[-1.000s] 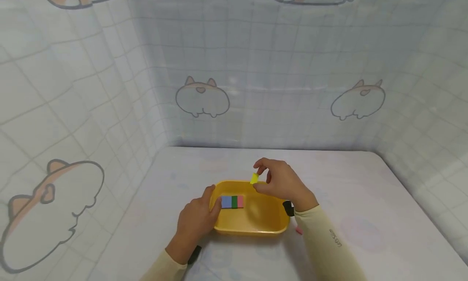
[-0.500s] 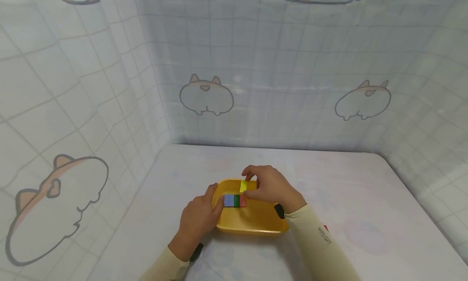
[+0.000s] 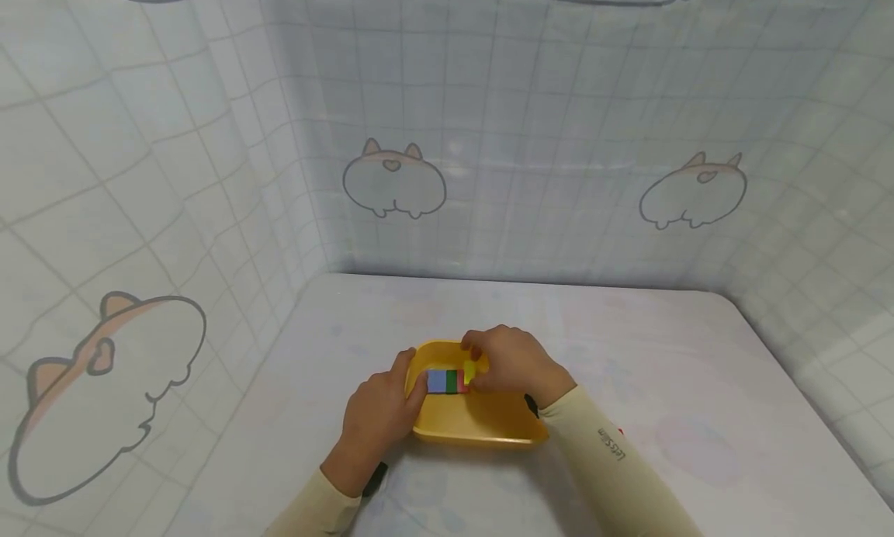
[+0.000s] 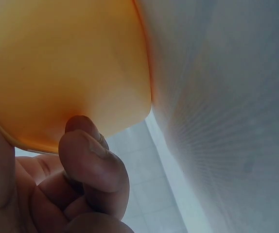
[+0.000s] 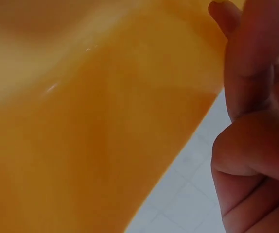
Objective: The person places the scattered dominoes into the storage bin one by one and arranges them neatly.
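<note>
Fingers of the right hand [image 3: 515,360] are pinching a yellow block [image 3: 469,372], which is sitting just left of that hand, within the yellow tray [image 3: 482,427]. Its longer visible side is running near to far, by the right end of a left-to-right row: blue block [image 3: 437,382], green block [image 3: 452,382], red block [image 3: 461,382]. I cannot tell whether it is touching the red one. The left hand [image 3: 380,413], farther off, is gripping the tray's left side.
</note>
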Tool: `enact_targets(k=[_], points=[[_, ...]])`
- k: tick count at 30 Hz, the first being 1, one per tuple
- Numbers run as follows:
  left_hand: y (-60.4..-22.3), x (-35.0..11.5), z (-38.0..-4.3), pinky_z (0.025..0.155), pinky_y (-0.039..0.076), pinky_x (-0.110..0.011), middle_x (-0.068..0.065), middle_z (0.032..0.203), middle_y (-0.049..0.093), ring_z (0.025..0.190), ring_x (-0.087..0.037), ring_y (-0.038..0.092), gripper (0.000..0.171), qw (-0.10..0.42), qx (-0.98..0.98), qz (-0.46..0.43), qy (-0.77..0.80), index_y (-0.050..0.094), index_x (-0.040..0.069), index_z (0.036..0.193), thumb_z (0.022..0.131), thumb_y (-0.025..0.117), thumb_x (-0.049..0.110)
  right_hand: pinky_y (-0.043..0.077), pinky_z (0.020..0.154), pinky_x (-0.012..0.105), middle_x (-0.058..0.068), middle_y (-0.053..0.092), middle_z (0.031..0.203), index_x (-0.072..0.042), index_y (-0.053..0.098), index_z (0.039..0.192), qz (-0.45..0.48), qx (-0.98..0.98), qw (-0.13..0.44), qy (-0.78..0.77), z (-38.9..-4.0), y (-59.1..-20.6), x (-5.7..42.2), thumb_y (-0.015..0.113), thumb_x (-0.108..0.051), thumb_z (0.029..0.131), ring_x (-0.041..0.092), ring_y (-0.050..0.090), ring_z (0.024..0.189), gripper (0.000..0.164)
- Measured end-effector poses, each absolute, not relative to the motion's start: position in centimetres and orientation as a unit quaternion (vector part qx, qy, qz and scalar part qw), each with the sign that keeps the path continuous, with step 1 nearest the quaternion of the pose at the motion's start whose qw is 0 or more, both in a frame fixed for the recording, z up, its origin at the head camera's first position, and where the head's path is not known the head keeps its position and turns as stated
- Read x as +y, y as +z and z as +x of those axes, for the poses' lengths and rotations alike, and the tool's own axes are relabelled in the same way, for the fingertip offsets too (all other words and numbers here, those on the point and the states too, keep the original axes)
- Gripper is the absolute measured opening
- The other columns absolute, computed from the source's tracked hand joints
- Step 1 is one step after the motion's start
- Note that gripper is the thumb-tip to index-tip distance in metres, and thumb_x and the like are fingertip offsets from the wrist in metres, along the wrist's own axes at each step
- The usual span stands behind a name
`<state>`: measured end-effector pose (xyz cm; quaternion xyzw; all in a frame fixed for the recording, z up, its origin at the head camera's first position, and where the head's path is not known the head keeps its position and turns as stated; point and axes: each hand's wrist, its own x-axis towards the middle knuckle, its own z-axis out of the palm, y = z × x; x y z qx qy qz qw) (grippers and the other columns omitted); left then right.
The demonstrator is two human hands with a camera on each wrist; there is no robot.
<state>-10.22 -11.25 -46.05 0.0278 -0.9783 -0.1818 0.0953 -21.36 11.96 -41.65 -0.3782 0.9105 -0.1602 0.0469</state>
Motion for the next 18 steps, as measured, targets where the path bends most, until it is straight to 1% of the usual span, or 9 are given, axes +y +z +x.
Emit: enact_targets(k=[8,12,18], points=[[-46.2,-11.2,-10.2,0.048,0.045,-0.033,0.002,0.061,0.050,0.051,-0.016,0.047,0.056,0.103,-0.979,0.022,-0.174,0.053,0.014,0.149,0.106,0.056,0.050,0.053,0.073,0.037,-0.008,0.072,0.096,-0.021,0.072,0.128,-0.369,0.921,0.062,-0.107,-21.3,-42.0,11.9,0.091,-0.033,0.080,0.013,0.059,0.079,0.052],[-46.3,-11.2,-10.3,0.049,0.046,-0.034,0.002,0.061,0.048,0.051,-0.017,0.047,0.057,0.097,-0.979,0.027,-0.175,0.052,0.014,0.150,0.106,0.057,0.049,0.052,0.071,0.035,-0.010,0.068,0.088,-0.021,0.072,0.130,-0.371,0.923,0.063,-0.082,-21.3,-42.5,11.8,0.092,-0.033,0.080,0.013,0.058,0.074,0.055],[-46.3,-11.2,-10.3,0.050,0.047,-0.034,0.002,0.061,0.049,0.052,-0.017,0.047,0.057,0.099,-0.979,0.024,-0.178,0.052,0.014,0.150,0.106,0.058,0.049,0.052,0.071,0.033,-0.014,0.063,0.082,-0.021,0.073,0.130,-0.383,0.919,0.061,-0.063,-21.5,-42.9,11.6,0.092,-0.035,0.081,0.012,0.057,0.073,0.054]])
